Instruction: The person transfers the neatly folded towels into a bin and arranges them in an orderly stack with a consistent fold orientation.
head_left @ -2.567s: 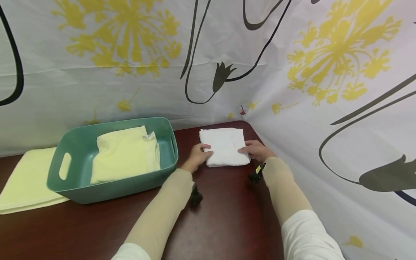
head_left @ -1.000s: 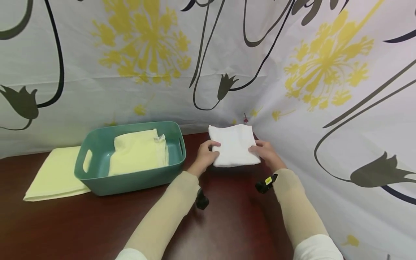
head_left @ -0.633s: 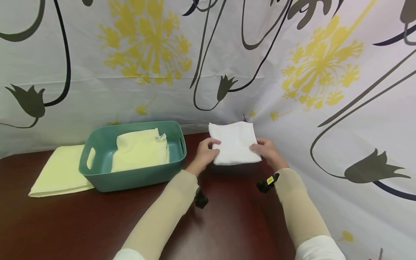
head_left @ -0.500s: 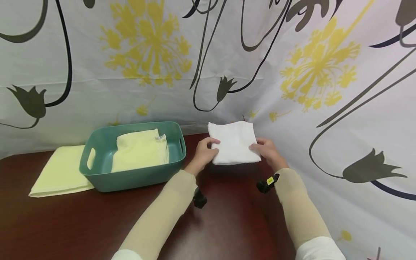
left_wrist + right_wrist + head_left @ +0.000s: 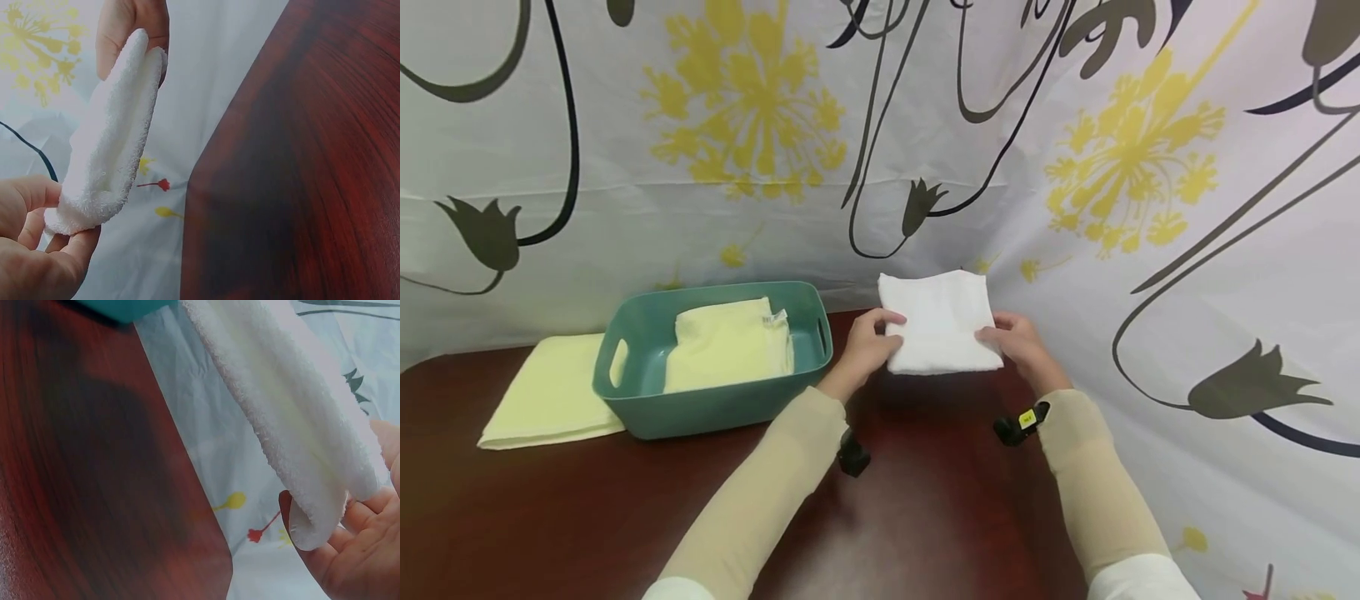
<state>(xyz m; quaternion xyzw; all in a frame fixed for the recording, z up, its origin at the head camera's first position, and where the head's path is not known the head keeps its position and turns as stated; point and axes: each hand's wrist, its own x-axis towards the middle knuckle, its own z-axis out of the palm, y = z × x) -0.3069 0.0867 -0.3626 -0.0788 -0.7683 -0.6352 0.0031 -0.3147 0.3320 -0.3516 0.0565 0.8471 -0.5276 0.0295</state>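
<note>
A folded white towel [image 5: 937, 325] hangs level above the back right corner of the table, its dark shadow on the wood below. My left hand [image 5: 868, 340] grips the left edge, thumb on top and fingers beneath. On the opposite edge my right hand [image 5: 1017, 340] pinches the cloth the same way. In the left wrist view the white towel [image 5: 109, 137] shows its thick folded layers side-on, with air between it and the tabletop. The right wrist view has the right fingers [image 5: 350, 550] under the towel's folded end.
Left of the hands stands a teal basket [image 5: 700, 413] with a folded pale yellow towel [image 5: 726, 346] inside. Another yellow towel [image 5: 550, 396] lies folded on the dark red table [image 5: 587, 517], partly behind the basket. A flower-printed curtain [image 5: 820, 242] borders the back and right.
Both hands have lifted the white towel off the table and raised it further in the last half second. The basket and yellow towels appear shifted right as the head view turned.
</note>
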